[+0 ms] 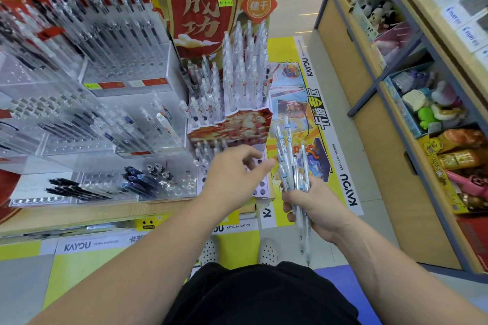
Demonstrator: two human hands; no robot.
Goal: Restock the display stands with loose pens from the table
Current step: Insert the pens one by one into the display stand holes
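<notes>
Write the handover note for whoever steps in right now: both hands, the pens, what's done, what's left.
Left hand: holds nothing, fingers relaxed, reaching toward the bundle above the stand's bottom tier.
Right hand: grips a bundle of clear pens beside the stand.
Horse-print stand: the upper tiers are mostly filled with pens.
The bottom tier has a few pens, and empty holes show on its right side.
Left to do: probably take pens from the bundle one at a time and slot them into those holes.
</notes>
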